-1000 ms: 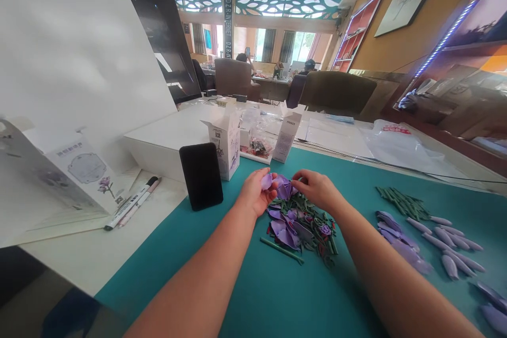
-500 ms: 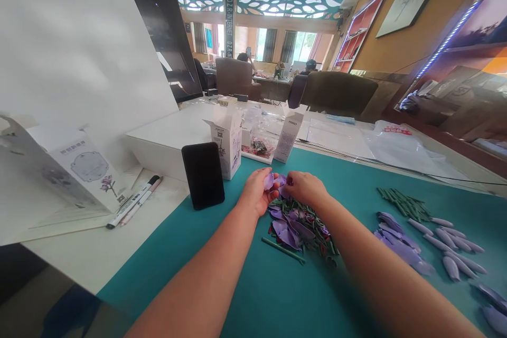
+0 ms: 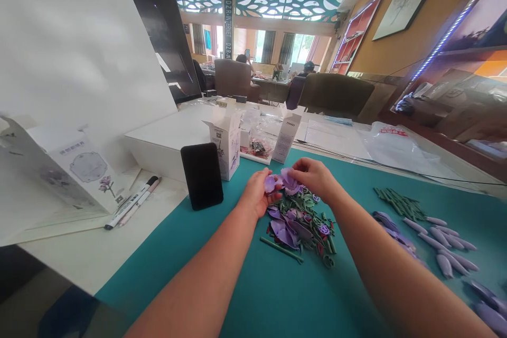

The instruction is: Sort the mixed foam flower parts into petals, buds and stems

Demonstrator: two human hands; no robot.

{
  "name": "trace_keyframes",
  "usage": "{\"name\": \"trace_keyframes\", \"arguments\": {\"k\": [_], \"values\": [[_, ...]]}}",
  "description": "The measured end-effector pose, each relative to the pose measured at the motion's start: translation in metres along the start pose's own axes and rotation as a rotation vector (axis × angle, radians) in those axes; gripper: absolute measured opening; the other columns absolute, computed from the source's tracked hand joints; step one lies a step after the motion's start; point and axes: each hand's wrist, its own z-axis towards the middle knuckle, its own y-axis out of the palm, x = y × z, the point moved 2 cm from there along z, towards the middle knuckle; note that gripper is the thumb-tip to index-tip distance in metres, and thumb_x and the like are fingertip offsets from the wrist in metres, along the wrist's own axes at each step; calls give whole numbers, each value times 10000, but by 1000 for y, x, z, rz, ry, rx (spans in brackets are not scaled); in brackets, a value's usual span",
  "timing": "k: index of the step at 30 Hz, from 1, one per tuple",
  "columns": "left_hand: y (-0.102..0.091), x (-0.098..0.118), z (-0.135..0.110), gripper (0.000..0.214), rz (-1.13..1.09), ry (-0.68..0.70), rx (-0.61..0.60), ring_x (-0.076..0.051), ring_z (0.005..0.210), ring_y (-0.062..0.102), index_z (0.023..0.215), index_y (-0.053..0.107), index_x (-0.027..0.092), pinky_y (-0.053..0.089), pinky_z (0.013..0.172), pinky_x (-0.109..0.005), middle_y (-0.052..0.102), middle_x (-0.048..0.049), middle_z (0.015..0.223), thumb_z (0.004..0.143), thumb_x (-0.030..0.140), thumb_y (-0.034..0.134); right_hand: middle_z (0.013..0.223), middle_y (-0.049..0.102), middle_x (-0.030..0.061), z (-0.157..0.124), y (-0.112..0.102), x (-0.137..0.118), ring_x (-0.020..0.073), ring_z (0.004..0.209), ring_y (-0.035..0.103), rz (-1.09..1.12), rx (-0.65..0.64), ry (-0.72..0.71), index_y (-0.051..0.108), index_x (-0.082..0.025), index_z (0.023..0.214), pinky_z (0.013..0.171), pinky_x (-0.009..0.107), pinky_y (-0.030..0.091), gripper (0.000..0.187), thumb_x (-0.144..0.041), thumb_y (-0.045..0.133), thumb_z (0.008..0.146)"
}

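Observation:
My left hand point(image 3: 256, 193) pinches a small purple petal piece point(image 3: 270, 184) between thumb and fingers. My right hand point(image 3: 315, 177) grips another purple petal piece point(image 3: 289, 181) just beside it, the two pieces almost touching. Both hands hover over the far end of a heap of purple and green flower parts point(image 3: 301, 224) on the teal mat point(image 3: 253, 285). A loose green stem point(image 3: 282, 250) lies at the heap's near-left edge.
Green stems point(image 3: 398, 203) and purple buds point(image 3: 447, 248) are sorted at the right. A black phone point(image 3: 202, 174) stands left of my hands, with white boxes point(image 3: 225, 142), a leaflet point(image 3: 85, 169) and two pens point(image 3: 132, 202) beyond. People sit at far desks.
My right hand has lifted a little and shifted right, bringing its petal up beside the one in my left hand. The left hand has barely moved.

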Motion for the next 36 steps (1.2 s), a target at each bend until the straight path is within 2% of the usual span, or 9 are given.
{"name": "trace_keyframes", "arguments": {"k": [2, 4, 8, 12, 15, 18, 26, 32, 36], "values": [[2, -2, -1, 216, 2, -42, -37, -139, 575, 611, 892, 517, 166, 526, 475, -263, 614, -38, 735, 919, 365, 438, 601, 565, -28, -2, 2, -2, 112, 540, 509, 255, -70, 29, 546, -191, 704, 500, 234, 377, 160, -338, 605, 688], [5, -4, -4, 309, -6, -92, -100, -158, 624, 627, 884, 534, 156, 555, 523, -299, 622, -52, 728, 927, 430, 398, 580, 560, -37, -4, 8, -4, 105, 507, 510, 374, -112, 35, 541, -189, 703, 475, 231, 384, 175, -339, 626, 674], [11, -8, -8, 445, -23, -158, -214, -167, 664, 638, 861, 573, 142, 567, 557, -311, 625, -54, 711, 925, 516, 340, 593, 579, -28, -7, 18, -4, 113, 497, 533, 349, -136, 32, 562, -188, 708, 478, 246, 429, 122, -294, 617, 684], [12, -11, -10, 300, -28, -168, -219, -146, 634, 631, 858, 583, 158, 548, 534, -272, 623, -25, 705, 890, 442, 490, 760, 656, 15, -13, 13, -4, 117, 590, 573, 235, -104, -7, 625, -177, 817, 548, 249, 454, 160, -304, 592, 725], [13, -13, -10, 117, -19, -162, -212, -135, 627, 629, 880, 578, 176, 502, 483, -221, 638, -15, 742, 847, 289, 581, 849, 677, 28, -24, -5, -3, 113, 621, 591, 218, -88, -14, 640, -180, 915, 605, 257, 463, 224, -318, 569, 753], [14, -16, -12, 121, 22, -133, -195, -130, 596, 618, 886, 570, 185, 486, 471, -217, 634, -6, 741, 789, 192, 643, 788, 676, 28, -37, -32, 8, 129, 638, 595, 196, -11, 1, 654, -189, 945, 594, 262, 450, 258, -341, 566, 756], [33, -33, -23, 159, 118, -174, -179, -98, 549, 586, 837, 554, 165, 443, 422, -175, 613, -4, 738, 745, 100, 666, 836, 668, 57, -85, -108, 93, 137, 650, 595, 375, 280, 191, 665, -183, 857, 553, 251, 462, 299, -422, 649, 677], [70, -42, -25, 146, 151, -177, -212, -103, 541, 588, 832, 542, 167, 422, 402, -173, 606, -8, 722, 754, 85, 636, 779, 661, 57, -114, -129, 132, 134, 611, 582, 459, 453, 275, 662, -186, 809, 537, 256, 471, 340, -470, 682, 624], [109, -68, -18, 164, 174, -180, -244, -108, 526, 581, 822, 538, 162, 430, 417, -189, 593, -4, 700, 729, 94, 655, 782, 659, 60, -119, -133, 147, 147, 648, 599, 479, 526, 290, 655, -183, 812, 532, 251, 465, 330, -458, 671, 631]]}}
